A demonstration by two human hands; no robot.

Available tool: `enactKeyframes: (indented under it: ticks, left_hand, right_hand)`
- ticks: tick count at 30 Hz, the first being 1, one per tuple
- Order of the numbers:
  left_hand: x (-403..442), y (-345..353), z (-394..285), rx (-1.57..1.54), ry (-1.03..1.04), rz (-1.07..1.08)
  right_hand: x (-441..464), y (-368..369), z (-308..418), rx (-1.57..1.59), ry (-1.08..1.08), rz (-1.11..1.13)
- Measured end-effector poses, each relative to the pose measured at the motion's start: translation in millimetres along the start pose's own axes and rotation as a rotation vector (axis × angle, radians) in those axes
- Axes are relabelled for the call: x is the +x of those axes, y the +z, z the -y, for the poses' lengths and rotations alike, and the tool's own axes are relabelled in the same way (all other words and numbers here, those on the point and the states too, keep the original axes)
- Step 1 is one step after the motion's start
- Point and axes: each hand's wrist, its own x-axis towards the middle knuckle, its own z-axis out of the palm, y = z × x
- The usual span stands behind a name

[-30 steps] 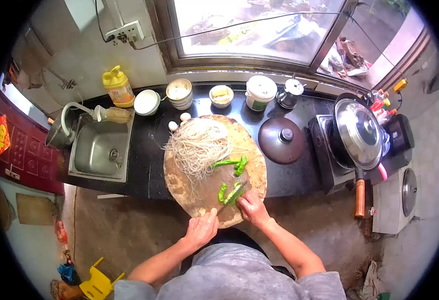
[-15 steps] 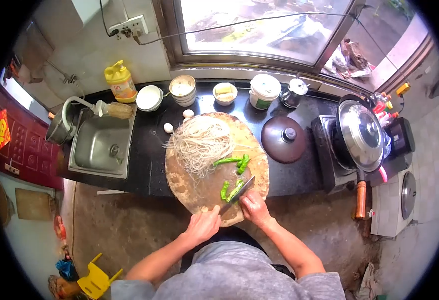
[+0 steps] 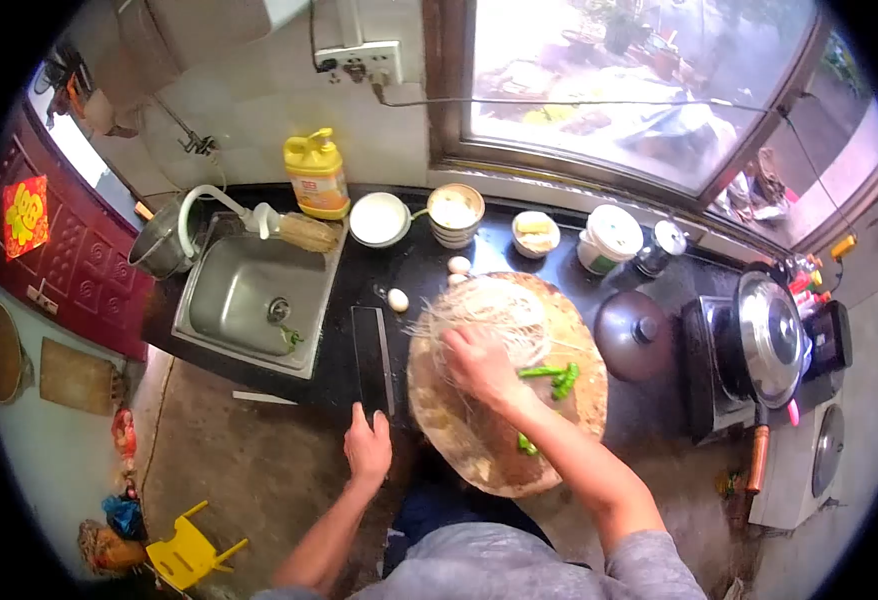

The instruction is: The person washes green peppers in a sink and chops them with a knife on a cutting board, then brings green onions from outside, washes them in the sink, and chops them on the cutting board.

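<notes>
My left hand (image 3: 367, 445) is closed at the handle end of a kitchen knife (image 3: 371, 355), whose wide dark blade lies over the black counter between sink and board. My right hand (image 3: 479, 365) reaches across the round wooden cutting board (image 3: 459, 450), its fingers curled into a heap of pale noodles (image 3: 509, 310); the fingertips are partly hidden. Right of that hand lie green peppers (image 3: 563, 380) on the board. Another green piece (image 3: 527, 444) shows beside my right forearm, which covers part of the board.
A steel sink (image 3: 199, 320) with green scraps near its drain is at left. Eggs (image 3: 397, 299), white bowls (image 3: 379, 220) and a yellow bottle (image 3: 317, 175) stand behind. A dark lid (image 3: 634, 335) lies right of the board, before the stove with a covered pan (image 3: 769, 320).
My left hand has carried the knife left, off the peppers and board. My right hand has moved from the board's near edge up into the noodles. The view has swung left.
</notes>
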Motion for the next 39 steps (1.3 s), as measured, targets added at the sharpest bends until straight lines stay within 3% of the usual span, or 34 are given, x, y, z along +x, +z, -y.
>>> enactKeyframes:
  ticks: [5, 8, 11, 12, 15, 18, 20, 25, 30, 37, 39]
  left_hand:
    - [80, 4, 23, 0.102, -0.198, 0.215]
    - [98, 10, 35, 0.047, -0.189, 0.258]
    - [109, 14, 46, 0.009, -0.167, 0.297]
    - [113, 15, 46, -0.004, -0.164, 0.307]
    - [126, 9, 34, -0.003, -0.187, 0.369]
    - [131, 21, 44, -0.055, -0.124, 0.364]
    - [135, 21, 42, -0.106, -0.199, 0.433]
    - [138, 26, 39, -0.110, -0.159, 0.481]
    - [138, 31, 29, -0.021, -0.064, 0.481]
    - [128, 27, 31, -0.046, -0.039, 0.407]
    - [122, 21, 29, -0.057, -0.029, 0.368]
  right_hand:
    - [90, 117, -3, -0.356, 0.112, 0.382]
    - [105, 163, -6, -0.436, 0.238, 0.596]
    - [115, 190, -15, -0.349, 0.333, 0.523]
    - [117, 189, -17, -0.336, 0.316, 0.438]
    - [136, 183, -23, -0.358, 0.383, 0.491]
    - [141, 154, -38, -0.338, 0.386, 0.375]
    - [136, 126, -56, -0.288, 0.382, 0.221]
    - [117, 74, -124, -0.486, 0.581, 0.053]
    - [122, 76, -164, -0.541, 0.839, 0.486]
    - [121, 76, -164, -0.378, 0.822, 0.547]
    - [117, 60, -155, -0.389, 0.728, 0.428]
